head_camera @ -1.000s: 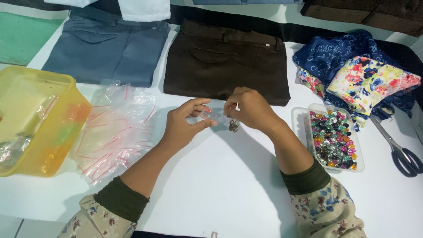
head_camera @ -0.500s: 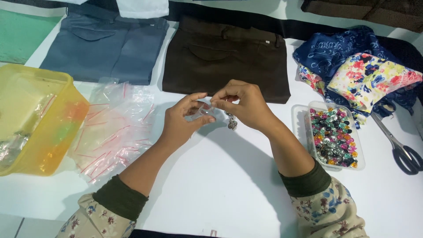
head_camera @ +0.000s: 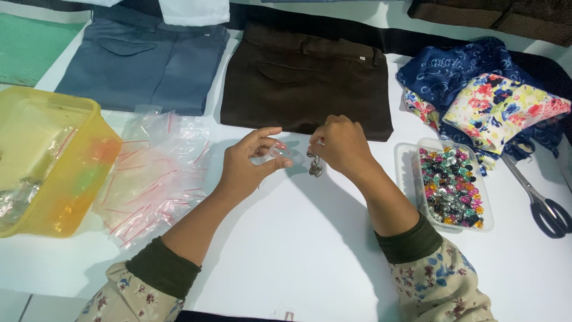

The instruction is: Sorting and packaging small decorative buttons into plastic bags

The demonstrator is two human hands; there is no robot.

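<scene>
**A:** Clear plastic bag (head_camera: 275, 152), small, pinched at its mouth in our left hand (head_camera: 247, 167), above the white counter (head_camera: 286, 250). Limp and slick, we'd guess; grip it by the rim.

**B:** Our right hand (head_camera: 339, 143) is closed on a metal trinket cluster (head_camera: 314, 167) dangling just beside the bag. Looks light and loose, best held by its top. Bead tray (head_camera: 411, 179) sits near our right wrist.
</scene>
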